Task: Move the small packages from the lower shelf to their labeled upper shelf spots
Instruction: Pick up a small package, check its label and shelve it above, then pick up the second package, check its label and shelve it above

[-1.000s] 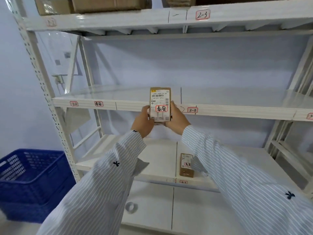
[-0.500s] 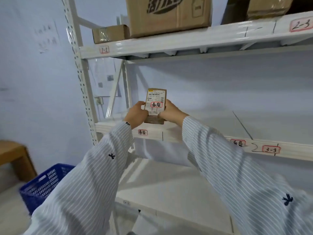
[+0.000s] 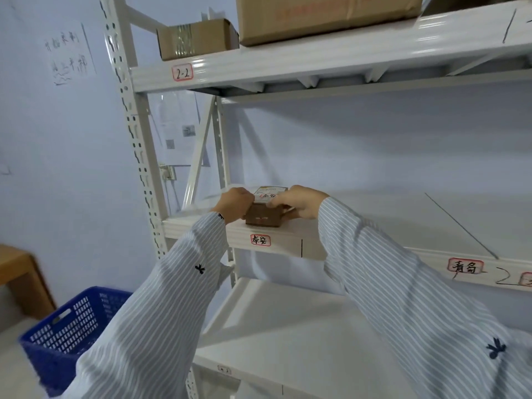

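Observation:
A small brown package with a white label and a red-framed mark on top lies flat on the middle shelf, near its front edge. It sits directly above a red-framed handwritten shelf label. My left hand grips its left side and my right hand grips its right side. Both hands touch the package as it rests on the shelf. A second red-framed label marks the shelf edge further right.
The top shelf, tagged 2-2, carries a small taped carton and a large carton. A white upright post stands at the left. A blue plastic crate sits on the floor beside a wooden bench.
The package went from upright in front of me to flat on the middle shelf above its label. Both hands moved forward with it. My view turned left and upward.

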The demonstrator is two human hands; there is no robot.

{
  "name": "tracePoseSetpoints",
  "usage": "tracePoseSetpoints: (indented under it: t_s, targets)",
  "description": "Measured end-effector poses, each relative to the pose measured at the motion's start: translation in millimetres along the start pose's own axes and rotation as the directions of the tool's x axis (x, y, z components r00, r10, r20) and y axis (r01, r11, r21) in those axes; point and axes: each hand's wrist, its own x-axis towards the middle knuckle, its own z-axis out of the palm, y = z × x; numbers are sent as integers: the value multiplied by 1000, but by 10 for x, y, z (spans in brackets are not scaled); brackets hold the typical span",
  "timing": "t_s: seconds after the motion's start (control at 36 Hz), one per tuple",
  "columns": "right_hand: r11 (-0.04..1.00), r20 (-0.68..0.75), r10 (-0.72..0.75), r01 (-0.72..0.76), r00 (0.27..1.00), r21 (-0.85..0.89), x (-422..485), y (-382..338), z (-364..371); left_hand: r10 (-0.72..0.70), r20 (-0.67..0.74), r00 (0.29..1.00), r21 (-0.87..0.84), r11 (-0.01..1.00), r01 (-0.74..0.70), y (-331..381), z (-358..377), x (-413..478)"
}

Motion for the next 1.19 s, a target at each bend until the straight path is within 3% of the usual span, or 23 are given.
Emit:
tracePoseSetpoints:
  t_s: [0.17, 0.28, 0.39, 0.47, 0.56, 0.64, 0.75, 1.19]
  targets:
    - [1000, 14, -10, 10, 1000, 1, -39, 22, -29, -42, -20, 999, -54, 998, 41, 93, -9, -15]
    - [989, -32, -38, 33, 999, -143, -119, 44, -87, -51, -138, 989, 42, 997, 58, 213, -8, -80]
    - [943, -97, -121, 84, 988, -322, -303, 84, -224, 52, -209, 977, 144, 989, -22, 377, 32, -142]
    - [853, -135, -199, 104, 971, -511, -452, 164, -320, 118, -204, 972, 205, 976, -75, 598, 80, -278]
    - [678, -173, -281, 68, 944, -732, -668, 306, -440, 172, -187, 967, 250, 961, -122, 859, 183, -460]
    - [530, -173, -370, 55, 913, -846, -925, 484, -613, 219, -181, 959, 269, 949, -165, 1117, 341, -670]
    - [477, -202, -379, 4, 903, -879, -1326, 727, -918, 274, -142, 951, 283, 932, -226, 1467, 596, -994]
    - [498, -371, -331, -173, 868, -850, -3178, 1947, -2161, 440, -39, 897, 165, 888, -429, 2911, 1802, -2229]
